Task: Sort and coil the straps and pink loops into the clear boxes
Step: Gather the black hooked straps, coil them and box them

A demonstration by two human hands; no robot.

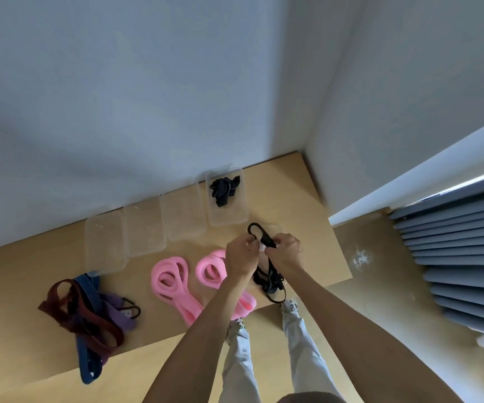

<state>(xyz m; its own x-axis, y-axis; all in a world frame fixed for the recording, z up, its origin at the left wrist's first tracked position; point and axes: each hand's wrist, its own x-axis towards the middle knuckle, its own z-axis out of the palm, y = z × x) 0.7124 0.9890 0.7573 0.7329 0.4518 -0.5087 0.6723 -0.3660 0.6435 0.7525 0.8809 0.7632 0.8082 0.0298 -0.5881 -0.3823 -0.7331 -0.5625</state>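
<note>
My left hand (242, 253) and my right hand (284, 250) both pinch a black strap (261, 235) above the right part of the wooden table (307, 205). Its loop sticks up past my fingers, and its tail (269, 282) hangs down between my forearms. Two pink loops (169, 279) (210, 267) lie on the table to the left of my hands. A row of clear boxes stands along the wall; the rightmost box (242, 210) holds a bundle of black straps (223, 189), and the others (143, 228) look bare.
A tangled pile of maroon, blue and purple straps (89, 312) lies at the table's left front. The wall runs right behind the boxes. Grey slatted blinds (461, 257) are to the right. My legs and shoes (290, 305) show below the table's front edge.
</note>
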